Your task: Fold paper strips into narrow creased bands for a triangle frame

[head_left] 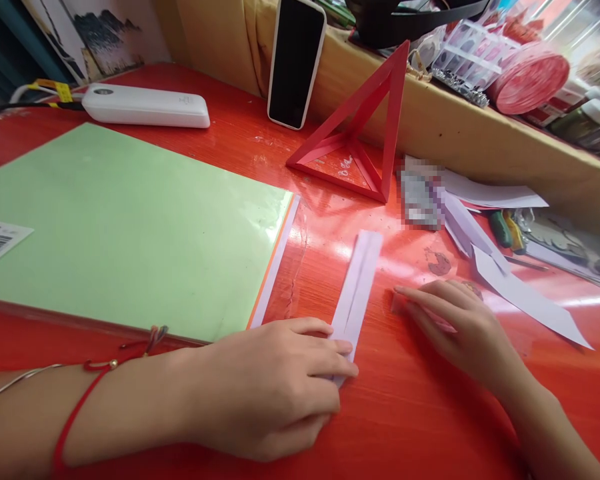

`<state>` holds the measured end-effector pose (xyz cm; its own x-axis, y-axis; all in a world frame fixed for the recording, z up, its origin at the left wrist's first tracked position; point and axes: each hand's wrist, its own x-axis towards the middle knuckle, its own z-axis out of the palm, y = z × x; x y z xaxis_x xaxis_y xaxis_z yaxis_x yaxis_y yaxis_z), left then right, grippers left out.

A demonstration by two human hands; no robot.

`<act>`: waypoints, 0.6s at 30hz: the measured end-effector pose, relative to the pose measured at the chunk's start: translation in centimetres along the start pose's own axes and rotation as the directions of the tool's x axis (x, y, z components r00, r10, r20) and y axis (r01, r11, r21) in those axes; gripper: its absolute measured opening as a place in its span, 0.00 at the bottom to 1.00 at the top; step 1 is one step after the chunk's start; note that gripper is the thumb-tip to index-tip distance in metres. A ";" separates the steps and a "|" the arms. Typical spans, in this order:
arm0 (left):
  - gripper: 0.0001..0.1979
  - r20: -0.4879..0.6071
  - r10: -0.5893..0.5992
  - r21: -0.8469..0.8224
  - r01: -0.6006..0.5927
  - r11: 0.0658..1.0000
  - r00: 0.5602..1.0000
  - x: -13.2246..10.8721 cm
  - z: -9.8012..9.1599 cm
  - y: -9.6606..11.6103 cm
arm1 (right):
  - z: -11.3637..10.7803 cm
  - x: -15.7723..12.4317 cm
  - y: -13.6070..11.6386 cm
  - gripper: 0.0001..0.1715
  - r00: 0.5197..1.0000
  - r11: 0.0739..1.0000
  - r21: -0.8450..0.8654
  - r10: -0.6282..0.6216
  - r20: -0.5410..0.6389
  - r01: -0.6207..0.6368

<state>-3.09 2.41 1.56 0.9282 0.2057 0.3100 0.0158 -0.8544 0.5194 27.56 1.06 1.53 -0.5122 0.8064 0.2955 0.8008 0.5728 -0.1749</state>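
Observation:
A folded lilac paper strip (pixel 361 273) lies slanted on the red table, with a crease or seam running along its length. Across its near end rests my left hand (pixel 280 380), palm down, fingers stretched out over the paper; my left thumb is hidden. To the right of the strip and apart from it, my right hand (pixel 455 320) is low over the table with its fingers pressed together. A small pinkish edge shows at its fingertips, too little to name. Behind both hands stands a red paper pyramid frame (pixel 393 127).
A green sheet pack (pixel 145 227) in clear wrap covers the left side. Behind it lie a white power bank (pixel 145 105) and an upright phone (pixel 296 63). Loose white paper strips (pixel 527 293) and green-and-yellow-handled pliers (pixel 507 230) lie at right, below a cluttered ledge (pixel 480 123).

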 end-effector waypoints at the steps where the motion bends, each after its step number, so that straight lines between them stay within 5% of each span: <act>1: 0.09 -0.007 -0.013 -0.044 0.012 0.999 1.000 0.1 0.0 0.0 | 0.0 0.0 0.2 0.17 1.000 1.000 -0.021 0.008 0.008 -0.008; 5: 0.09 0.013 -0.143 -0.141 0.143 0.980 0.990 0.1 -0.4 0.0 | 0.2 0.4 -1.0 0.18 0.999 0.994 -0.103 -0.033 -0.044 0.029; 9: 0.14 0.081 -0.242 -0.225 0.255 0.940 0.967 -0.1 -0.7 -0.1 | 0.4 1.2 -4.4 0.20 0.963 0.960 0.097 -0.267 0.040 0.262; 12: 0.10 0.073 -0.246 -0.261 0.256 0.931 0.967 -0.2 -0.8 -0.4 | 0.3 1.6 -6.0 0.20 0.932 0.925 0.206 -0.346 0.109 0.319; 18: 0.05 0.025 -0.180 -0.166 0.182 0.969 0.983 -0.3 -1.0 -1.1 | -0.2 1.4 -6.1 0.16 0.929 0.934 0.158 -0.342 0.143 0.320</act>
<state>-3.75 3.72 1.66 0.9193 0.3438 0.1913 0.1221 -0.7115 0.6920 21.99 -1.31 3.19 -0.7941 0.5741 0.1998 0.5353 0.8162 -0.2177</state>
